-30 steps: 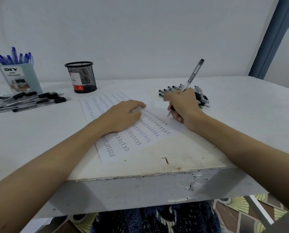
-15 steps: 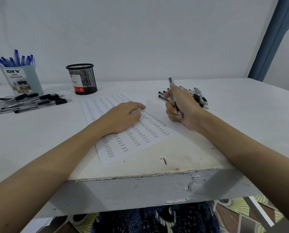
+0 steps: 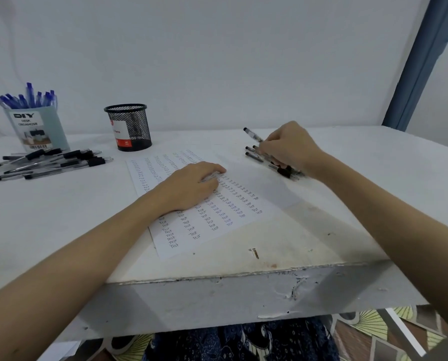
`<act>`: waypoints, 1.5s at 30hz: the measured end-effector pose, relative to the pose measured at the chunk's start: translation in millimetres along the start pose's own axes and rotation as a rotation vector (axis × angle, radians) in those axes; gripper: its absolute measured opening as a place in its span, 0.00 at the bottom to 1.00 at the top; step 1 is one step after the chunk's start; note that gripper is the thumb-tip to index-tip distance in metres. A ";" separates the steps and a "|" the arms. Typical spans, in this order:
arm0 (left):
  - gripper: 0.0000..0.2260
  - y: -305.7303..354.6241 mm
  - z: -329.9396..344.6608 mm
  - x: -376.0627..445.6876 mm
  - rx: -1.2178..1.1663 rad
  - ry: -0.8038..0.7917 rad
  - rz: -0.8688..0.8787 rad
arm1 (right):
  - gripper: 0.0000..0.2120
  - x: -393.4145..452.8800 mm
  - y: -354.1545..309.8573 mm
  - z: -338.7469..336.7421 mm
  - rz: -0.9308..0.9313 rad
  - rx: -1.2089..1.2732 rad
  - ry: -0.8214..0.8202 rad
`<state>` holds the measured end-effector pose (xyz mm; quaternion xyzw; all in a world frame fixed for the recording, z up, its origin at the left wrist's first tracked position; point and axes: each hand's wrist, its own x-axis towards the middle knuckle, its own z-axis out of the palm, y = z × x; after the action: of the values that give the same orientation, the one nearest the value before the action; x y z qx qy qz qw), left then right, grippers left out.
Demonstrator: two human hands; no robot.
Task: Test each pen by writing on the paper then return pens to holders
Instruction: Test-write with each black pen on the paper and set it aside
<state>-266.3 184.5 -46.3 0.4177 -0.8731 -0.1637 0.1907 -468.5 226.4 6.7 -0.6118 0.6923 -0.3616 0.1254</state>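
One pen (image 3: 252, 134) sits pinched in my right hand (image 3: 290, 147), fingers curled round its barrel, directly over the loose pile of pens (image 3: 272, 162) beneath my palm. Its long axis runs up and away to my left, black end outermost, roughly parallel to the pile, so I judge it belongs with them. My left hand (image 3: 191, 188) lies flat, fingers relaxed, pinning the paper (image 3: 217, 225) against the table (image 3: 373, 178). Far beyond my left hand stands the mesh holder (image 3: 129, 127).
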 end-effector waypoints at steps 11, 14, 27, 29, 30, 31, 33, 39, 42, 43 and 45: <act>0.16 0.3 0.4 0.2 -0.006 0.015 0.011 | 0.16 46.6 34.0 -17.0 0.079 -0.379 0.097; 0.16 -0.4 0.4 1.0 -0.010 0.016 0.012 | 0.15 46.7 38.4 -14.9 0.081 -0.337 0.091; 0.11 -32.2 -57.7 -28.3 -0.003 0.249 -0.060 | 0.12 40.9 -61.9 23.7 -0.228 -0.169 -0.013; 0.11 -56.2 -78.9 -51.0 0.052 0.275 -0.128 | 0.12 41.9 -93.2 51.5 -0.313 -0.160 -0.094; 0.11 -70.4 -89.5 -65.7 0.071 0.296 -0.171 | 0.11 41.9 -110.2 69.0 -0.359 -0.166 -0.139; 0.11 -82.8 -97.7 -79.2 0.082 0.313 -0.211 | 0.11 42.2 -123.8 85.6 -0.404 -0.176 -0.174; 0.10 -108.4 -112.2 -109.3 0.118 0.341 -0.301 | 0.12 41.2 -151.7 121.7 -0.499 -0.196 -0.240; 0.10 -164.9 -125.9 -180.0 0.169 0.442 -0.453 | 0.11 22.8 -215.1 212.8 -0.723 -0.398 -0.377; 0.10 -169.8 -123.6 -182.3 0.179 0.457 -0.457 | 0.12 14.0 -226.0 238.7 -0.773 -0.480 -0.305; 0.10 -169.5 -122.5 -179.9 0.192 0.456 -0.457 | 0.13 11.7 -225.9 242.0 -0.780 -0.489 -0.269; 0.11 -170.4 -122.3 -178.4 0.201 0.454 -0.467 | 0.12 9.7 -226.4 248.0 -0.768 -0.454 -0.222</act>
<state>8.0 208.5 -50.3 0.6487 -0.7010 -0.0189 0.2956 -146.6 133.5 -18.0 -0.8711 0.4595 -0.1533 -0.0813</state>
